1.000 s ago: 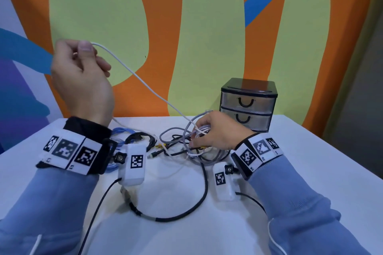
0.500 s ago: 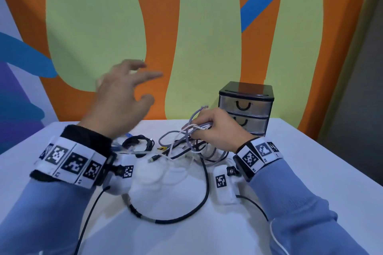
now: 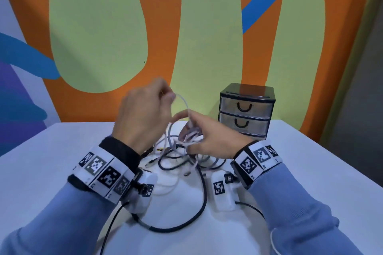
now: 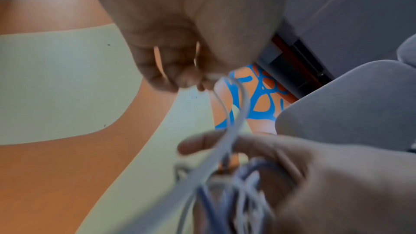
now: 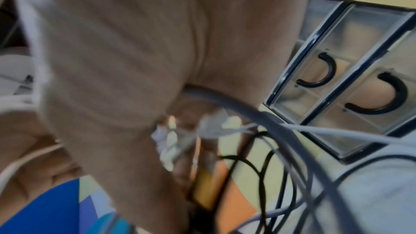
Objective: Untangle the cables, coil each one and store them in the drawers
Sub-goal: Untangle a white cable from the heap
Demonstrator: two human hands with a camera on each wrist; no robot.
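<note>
Black cable (image 3: 186, 225) is lying slack on the white table (image 3: 310, 172) nearest the camera. Past it, right hand (image 3: 209, 138) is gripping the tangled cable bundle (image 3: 182, 151) just above the table; left hand (image 3: 143, 118) is pinching a raised loop of white cable (image 3: 183, 100). Looks light, limp and snag-prone; likely best taken near a free plug. Behind, drawers (image 3: 245, 109) are sitting closed.
</note>
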